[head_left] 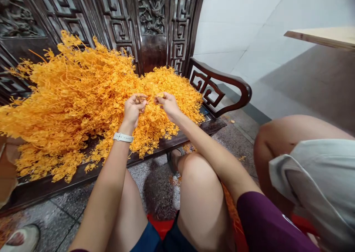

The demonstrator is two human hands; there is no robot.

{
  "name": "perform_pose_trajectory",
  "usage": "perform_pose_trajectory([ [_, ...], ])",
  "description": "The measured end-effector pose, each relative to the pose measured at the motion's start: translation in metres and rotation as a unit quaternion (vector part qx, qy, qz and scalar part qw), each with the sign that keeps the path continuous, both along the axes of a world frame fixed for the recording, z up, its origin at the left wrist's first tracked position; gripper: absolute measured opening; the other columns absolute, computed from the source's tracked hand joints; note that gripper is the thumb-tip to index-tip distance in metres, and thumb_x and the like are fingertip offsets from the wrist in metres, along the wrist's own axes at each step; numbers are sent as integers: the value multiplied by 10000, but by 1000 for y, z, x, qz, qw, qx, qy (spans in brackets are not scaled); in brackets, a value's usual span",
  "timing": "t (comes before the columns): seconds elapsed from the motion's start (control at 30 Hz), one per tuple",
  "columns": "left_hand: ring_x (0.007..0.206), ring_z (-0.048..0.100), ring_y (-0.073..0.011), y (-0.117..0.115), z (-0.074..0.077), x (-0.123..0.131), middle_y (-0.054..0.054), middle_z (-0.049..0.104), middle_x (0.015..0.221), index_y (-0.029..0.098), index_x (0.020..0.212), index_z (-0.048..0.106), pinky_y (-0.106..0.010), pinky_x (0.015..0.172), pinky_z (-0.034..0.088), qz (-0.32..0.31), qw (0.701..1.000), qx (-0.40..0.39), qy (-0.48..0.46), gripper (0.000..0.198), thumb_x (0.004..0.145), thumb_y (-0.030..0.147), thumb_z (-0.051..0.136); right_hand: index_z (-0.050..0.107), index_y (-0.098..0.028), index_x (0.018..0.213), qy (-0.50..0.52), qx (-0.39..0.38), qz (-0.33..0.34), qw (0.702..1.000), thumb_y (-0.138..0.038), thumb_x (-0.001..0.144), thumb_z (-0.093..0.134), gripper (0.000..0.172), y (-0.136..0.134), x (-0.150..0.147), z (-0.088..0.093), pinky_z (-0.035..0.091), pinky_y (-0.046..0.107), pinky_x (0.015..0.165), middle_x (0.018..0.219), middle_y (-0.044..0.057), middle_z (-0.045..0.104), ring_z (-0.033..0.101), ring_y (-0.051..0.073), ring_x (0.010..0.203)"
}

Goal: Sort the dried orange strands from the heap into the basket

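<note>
Because the orange strands (160, 95) are thin, they are apparently clamped in fingertip pinches by left hand (134, 108) and right hand (168, 105).

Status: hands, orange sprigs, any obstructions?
Right hand pinching small orange piece; left hand close by, grip unclear. Orange sprigs heaped on carved wooden bench. Nothing visibly blocking.

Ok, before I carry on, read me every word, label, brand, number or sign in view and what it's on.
There is no readable text in view.
Right purple sleeve: a small white mark, cut short by the fold; I can't tell whether it is lettering.
White watch strap: no legible marking.
Orange sprigs: no label visible.
</note>
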State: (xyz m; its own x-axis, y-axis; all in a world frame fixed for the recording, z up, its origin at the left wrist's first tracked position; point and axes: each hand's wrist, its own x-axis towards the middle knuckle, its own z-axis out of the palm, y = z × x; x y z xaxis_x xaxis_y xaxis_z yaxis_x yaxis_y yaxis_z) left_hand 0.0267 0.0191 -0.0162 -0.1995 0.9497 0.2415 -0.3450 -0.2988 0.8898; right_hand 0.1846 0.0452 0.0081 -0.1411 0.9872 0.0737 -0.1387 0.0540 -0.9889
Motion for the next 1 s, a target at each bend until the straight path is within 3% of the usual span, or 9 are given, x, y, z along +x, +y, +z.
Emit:
perform_pose_trajectory([
  [0.1, 557, 518, -96, -1, 1, -4, -21, 636, 728, 197, 844, 695, -190, 414, 259, 21, 999, -28, 19, 178, 713, 181, 814, 592, -189, 819, 39, -51, -27, 998, -250, 982, 621, 176, 6, 11, 3, 434, 256, 703, 813, 20, 638, 553, 109, 709],
  [0.3, 690, 601, -133, 4, -6, -3, -27, 638, 800, 215, 852, 618, -224, 513, 414, 32, 998, 27, 43, 350, 694, 348, 901, 626, -189, 898, 79, -114, 50, 989, -510, 969, 676, 332, 2, 18, 6, 463, 290, 671, 881, 76, 688, 587, 149, 720],
  [0.5, 679, 574, -123, 0, -12, 1, -36, 663, 801, 187, 869, 670, -257, 607, 431, 0, 970, 50, 239, 400, 773, 530, 852, 561, -231, 1054, 106, -95, 41, 989, -656, 921, 696, 466, -5, 12, 11, 477, 304, 647, 876, 43, 659, 588, 158, 701],
  [0.6, 576, 472, -107, -8, -9, 2, 3, 596, 678, 179, 878, 706, -258, 541, 338, -16, 942, 33, 335, 417, 772, 557, 849, 523, -245, 1079, 91, -107, 6, 990, -672, 923, 688, 484, -4, 10, 11, 442, 279, 583, 856, 12, 610, 533, 127, 633],
  [0.8, 545, 364, -108, -19, -1, 4, 39, 452, 588, 195, 767, 704, -281, 535, 250, -72, 919, 57, 384, 387, 805, 562, 817, 562, -214, 912, 8, -50, -42, 998, -681, 994, 572, 474, -5, 9, 9, 224, 224, 449, 649, -42, 373, 324, 94, 529],
  [0.93, 549, 276, -98, -21, 0, 4, 46, 326, 581, 194, 561, 484, -291, 543, 187, -150, 891, 52, 425, 563, 796, 577, 823, 540, -223, 816, -37, -22, -56, 997, -677, 1024, 510, 501, -6, 15, 12, 112, 245, 433, 543, -81, 205, 154, 91, 473],
  [1.0, 545, 242, -94, -21, -1, 1, 48, 279, 563, 192, 511, 398, -293, 541, 162, -146, 897, 40, 416, 650, 777, 597, 831, 513, -225, 760, -51, -7, -60, 997, -703, 1015, 503, 542, -6, 18, 13, 109, 252, 433, 517, -84, 195, 148, 91, 463],
])
